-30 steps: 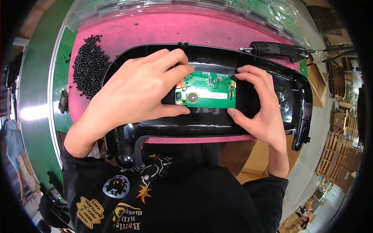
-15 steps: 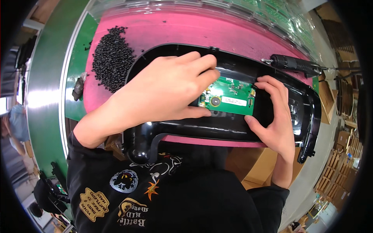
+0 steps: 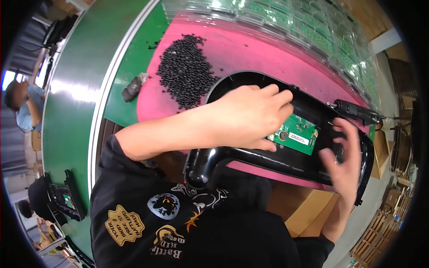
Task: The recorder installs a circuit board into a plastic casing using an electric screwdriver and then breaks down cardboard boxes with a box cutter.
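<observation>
Head view: green circuit board (image 3: 301, 135), lying inside the black housing (image 3: 268, 163) at the near edge of the desk (image 3: 230, 51); placing judged done or nearly so, any fastening not discernible, power driver (image 3: 357, 112) untouched near the right edge. Left hand (image 3: 255, 115): over the board's left end, clamped or not cannot be told; right hand (image 3: 346, 158): blurred, grip apart, empty.

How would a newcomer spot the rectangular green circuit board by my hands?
On the pink mat lies a long, glossy black plastic housing. Inside, partly covered by your left hand, is the rectangular green circuit board. Its green face, white label strip and round dark component set it apart from the surrounding black plastic.
</observation>
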Demonstrator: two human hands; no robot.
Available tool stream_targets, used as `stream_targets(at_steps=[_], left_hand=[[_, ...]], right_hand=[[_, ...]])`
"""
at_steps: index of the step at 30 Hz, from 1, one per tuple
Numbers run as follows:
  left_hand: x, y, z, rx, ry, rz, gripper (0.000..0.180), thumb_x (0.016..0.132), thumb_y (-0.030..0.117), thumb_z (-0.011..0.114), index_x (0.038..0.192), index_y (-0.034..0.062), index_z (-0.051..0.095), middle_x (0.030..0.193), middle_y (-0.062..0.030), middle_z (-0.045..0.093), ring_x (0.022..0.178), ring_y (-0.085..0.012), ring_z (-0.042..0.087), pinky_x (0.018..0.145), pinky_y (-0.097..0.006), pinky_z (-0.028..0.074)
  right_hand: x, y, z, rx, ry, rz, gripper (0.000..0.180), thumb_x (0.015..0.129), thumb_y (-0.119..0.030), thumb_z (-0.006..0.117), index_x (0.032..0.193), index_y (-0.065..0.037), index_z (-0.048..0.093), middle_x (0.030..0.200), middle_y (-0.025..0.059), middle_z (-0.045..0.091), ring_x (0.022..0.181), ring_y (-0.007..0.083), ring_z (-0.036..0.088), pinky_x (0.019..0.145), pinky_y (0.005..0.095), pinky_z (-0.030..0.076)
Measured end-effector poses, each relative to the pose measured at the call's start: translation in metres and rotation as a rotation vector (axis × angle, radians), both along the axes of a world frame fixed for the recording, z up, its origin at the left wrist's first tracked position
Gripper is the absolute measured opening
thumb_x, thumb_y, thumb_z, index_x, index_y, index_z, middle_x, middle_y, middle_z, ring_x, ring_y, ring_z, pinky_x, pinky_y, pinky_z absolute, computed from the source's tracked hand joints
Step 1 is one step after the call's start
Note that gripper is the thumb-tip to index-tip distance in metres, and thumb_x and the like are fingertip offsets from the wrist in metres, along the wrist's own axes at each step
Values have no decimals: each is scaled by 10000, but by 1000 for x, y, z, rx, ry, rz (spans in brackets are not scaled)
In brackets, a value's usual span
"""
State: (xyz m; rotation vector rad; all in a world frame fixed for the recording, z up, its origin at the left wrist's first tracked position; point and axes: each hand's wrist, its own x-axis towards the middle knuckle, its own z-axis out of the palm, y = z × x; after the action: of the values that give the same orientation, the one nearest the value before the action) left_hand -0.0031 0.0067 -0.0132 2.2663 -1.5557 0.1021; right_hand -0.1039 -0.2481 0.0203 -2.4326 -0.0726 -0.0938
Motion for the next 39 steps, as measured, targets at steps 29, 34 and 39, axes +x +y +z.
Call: stream_targets(at_steps=[29,34,39], left_hand=[[47,27,28,-394,186,167,134,883,100,543,877,-29,508,771,-154,541,726,-283,555,675,-355,439],[16,8,21,-451,347,-115,114,794,47,627,840,-19,545,771,-119,578,698,-299,587,625,-359,467],[9,6,16,-498,386,-151,149,755,24,662,839,-3,541,765,-94,559,684,-268,574,603,-345,456]], right_hand=[[64,-1,39,1366,-579,80,362,887,-400,542,1016,-62,512,664,-9,431,625,123,416,714,344,377],[32,54,60,1540,-496,407,355,790,-307,633,971,-42,481,608,-40,428,532,73,409,651,251,345],[24,78,55,1482,-508,426,358,763,-337,641,958,-85,478,608,-61,465,535,55,440,643,247,357]])
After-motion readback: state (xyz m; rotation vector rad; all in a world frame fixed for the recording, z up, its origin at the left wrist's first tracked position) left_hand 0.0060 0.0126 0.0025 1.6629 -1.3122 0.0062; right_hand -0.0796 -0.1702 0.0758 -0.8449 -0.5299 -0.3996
